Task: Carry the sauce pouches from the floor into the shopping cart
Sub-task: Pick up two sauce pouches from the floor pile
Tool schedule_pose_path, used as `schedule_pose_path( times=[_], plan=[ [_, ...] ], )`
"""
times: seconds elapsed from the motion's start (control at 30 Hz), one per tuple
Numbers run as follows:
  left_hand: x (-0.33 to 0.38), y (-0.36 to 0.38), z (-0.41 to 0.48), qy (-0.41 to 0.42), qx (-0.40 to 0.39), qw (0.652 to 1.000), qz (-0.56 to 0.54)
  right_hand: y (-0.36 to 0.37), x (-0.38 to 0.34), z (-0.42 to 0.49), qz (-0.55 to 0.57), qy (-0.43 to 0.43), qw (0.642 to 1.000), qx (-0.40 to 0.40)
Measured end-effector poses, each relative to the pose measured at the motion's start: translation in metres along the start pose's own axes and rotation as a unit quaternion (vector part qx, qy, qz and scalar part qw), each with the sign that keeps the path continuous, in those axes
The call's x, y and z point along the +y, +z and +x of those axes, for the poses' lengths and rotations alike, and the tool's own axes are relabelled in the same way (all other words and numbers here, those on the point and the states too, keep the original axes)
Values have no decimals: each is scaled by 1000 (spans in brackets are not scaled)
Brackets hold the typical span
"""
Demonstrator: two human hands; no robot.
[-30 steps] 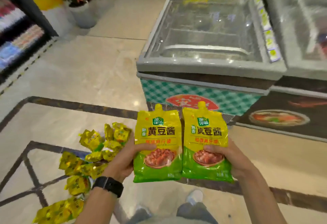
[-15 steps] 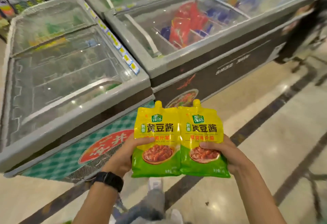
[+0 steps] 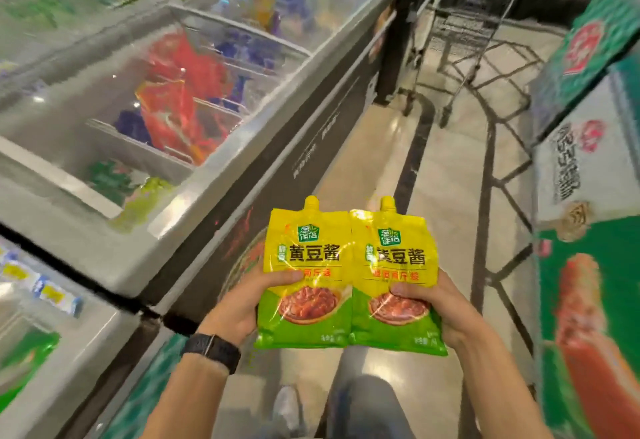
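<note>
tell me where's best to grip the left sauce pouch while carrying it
Grip the left sauce pouch at its lower outer edge, coming from its left, as the left hand does, thumb across the front. It stands upright, spout on top, and its inner edge meets the right pouch, so only the outer side is free.

Two sauce pouches (image 3: 304,276), two hands (image 3: 239,303), one cart (image 3: 460,33).

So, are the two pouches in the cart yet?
Out: left hand holds left pouch, right hand holds right pouch; shopping cart stands ahead, apart.
</note>
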State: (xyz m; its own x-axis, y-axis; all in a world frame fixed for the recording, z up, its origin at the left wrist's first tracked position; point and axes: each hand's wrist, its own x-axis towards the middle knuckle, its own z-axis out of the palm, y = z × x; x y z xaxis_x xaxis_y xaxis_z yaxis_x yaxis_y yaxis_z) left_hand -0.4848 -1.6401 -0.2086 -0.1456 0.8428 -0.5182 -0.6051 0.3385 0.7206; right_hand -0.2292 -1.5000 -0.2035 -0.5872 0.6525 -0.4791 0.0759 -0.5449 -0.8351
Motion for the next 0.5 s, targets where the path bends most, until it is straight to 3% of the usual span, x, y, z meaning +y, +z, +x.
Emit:
schedule_pose_path(
  times=[0.27,0.5],
  plan=[
    [55,71,181,-83,-64,992,71,-104,-51,97,60,-14,995,83],
    [113,160,332,-112,-72,985,110,-210,-150,201,60,-2,993,102]
  ],
)
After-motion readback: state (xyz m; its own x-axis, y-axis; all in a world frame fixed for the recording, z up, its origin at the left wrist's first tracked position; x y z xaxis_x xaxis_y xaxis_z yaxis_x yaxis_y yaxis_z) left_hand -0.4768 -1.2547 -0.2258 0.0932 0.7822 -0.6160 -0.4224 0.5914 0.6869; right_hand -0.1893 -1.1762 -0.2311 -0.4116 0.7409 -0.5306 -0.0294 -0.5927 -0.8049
